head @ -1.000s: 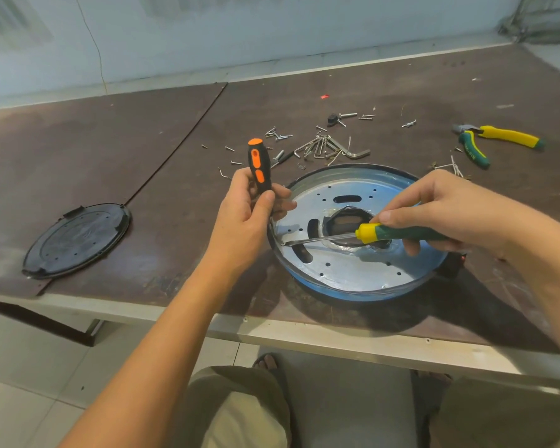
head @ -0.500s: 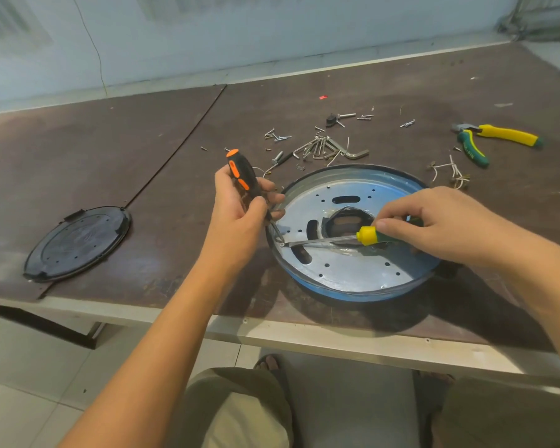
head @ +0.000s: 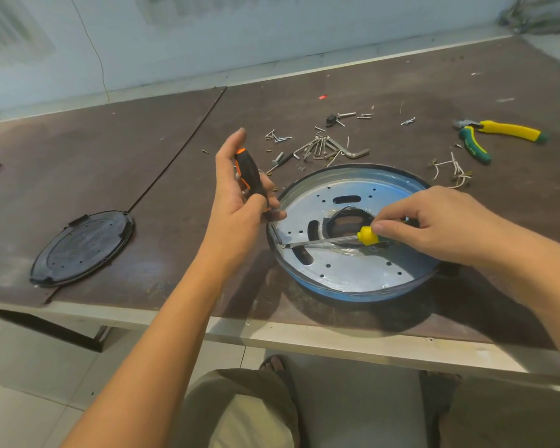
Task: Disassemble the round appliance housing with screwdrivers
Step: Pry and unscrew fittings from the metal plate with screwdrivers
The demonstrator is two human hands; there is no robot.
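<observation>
Housing (head: 353, 291), round and blue-walled, sits open side up on the table (head: 149, 163), close to its front edge and right before me. My right hand (head: 434, 224) pinches the yellow-and-green screwdriver (head: 366, 235), its shaft laid almost flat across the dish so the tip reaches the left inner rim. I judge it is there to lever or steady. My left hand (head: 236, 215) has its lower fingers wrapped round the orange-and-black screwdriver (head: 251, 176), held steep so the blade drops to that same spot, where a small screw head seems to sit.

Inside the housing lies a silver plate (head: 346, 270) with slots, small holes and a central opening over a dark part. I see no loose screws in it. A black lid (head: 81, 247) lies well apart to the left. Beyond, screws and hex keys (head: 320, 147) lie scattered, with pliers (head: 498, 130) far right.
</observation>
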